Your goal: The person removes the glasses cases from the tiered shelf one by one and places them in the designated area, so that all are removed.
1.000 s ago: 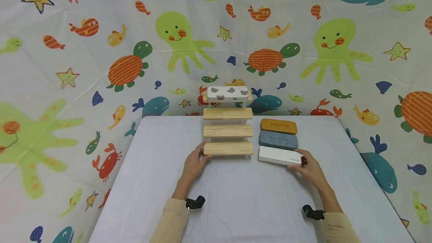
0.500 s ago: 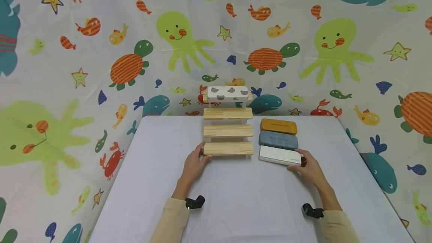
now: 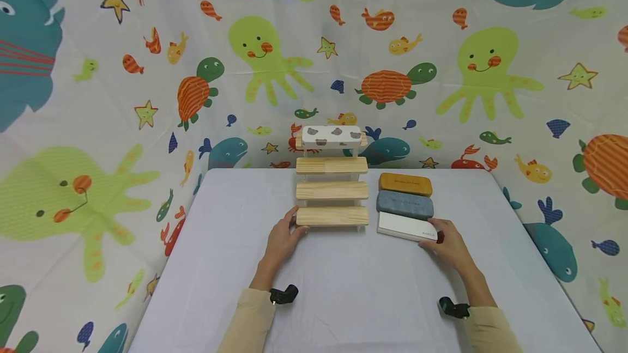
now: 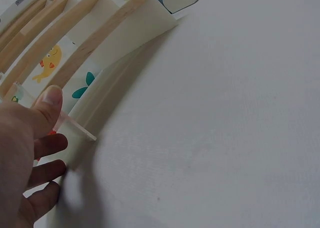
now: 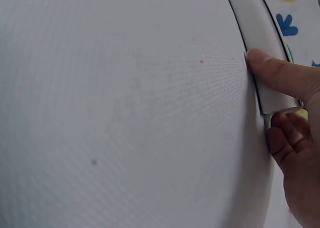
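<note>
At the left end of the lowest board of a stepped wooden rack [image 3: 332,190] is my left hand [image 3: 283,236]. Its thumb [image 4: 50,99] lies on the board's edge in the left wrist view, the other fingers curled by the clear support. My right hand [image 3: 450,243] grips the right end of a white glasses case [image 3: 404,226] lying on the table. In the right wrist view the thumb [image 5: 272,68] presses the case's front side and the other fingers bend around its end. A white patterned glasses case [image 3: 331,137] rests on the rack's top board.
Behind the white case lie a blue-grey case [image 3: 405,204] and a mustard case [image 3: 405,184], in a row right of the rack. A white cloth covers the table [image 3: 363,293]. A curtain [image 3: 294,70] printed with sea animals hangs behind and at the sides.
The curtain's prints at the left have shifted to the right. Both hands, the rack and the cases stay practically where they were.
</note>
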Demonstrator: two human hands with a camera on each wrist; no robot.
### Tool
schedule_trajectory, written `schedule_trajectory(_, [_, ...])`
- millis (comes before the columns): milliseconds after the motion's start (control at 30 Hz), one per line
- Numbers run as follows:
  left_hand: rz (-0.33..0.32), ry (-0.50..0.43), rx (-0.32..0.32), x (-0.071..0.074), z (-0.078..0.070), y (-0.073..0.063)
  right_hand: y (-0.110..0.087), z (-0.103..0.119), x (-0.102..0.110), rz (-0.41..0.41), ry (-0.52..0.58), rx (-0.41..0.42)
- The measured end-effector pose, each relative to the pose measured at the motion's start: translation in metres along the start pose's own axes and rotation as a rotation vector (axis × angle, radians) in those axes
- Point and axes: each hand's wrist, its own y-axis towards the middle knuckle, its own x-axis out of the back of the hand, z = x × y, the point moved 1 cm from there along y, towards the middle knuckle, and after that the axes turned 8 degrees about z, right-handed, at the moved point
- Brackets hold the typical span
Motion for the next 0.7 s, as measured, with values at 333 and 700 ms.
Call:
schedule_trajectory(333, [0.001,-0.002,-0.003,0.0004,-0.0003,-0.0005,0.0003,-0.0014,-0.0018,-0.007,0.001,-0.025])
schedule_trajectory(700, [-0.001,-0.01,-0.007,0.0004,0.0003,-0.0003,0.0,0.0001,-0.0023,-0.018,0.005,-0.031])
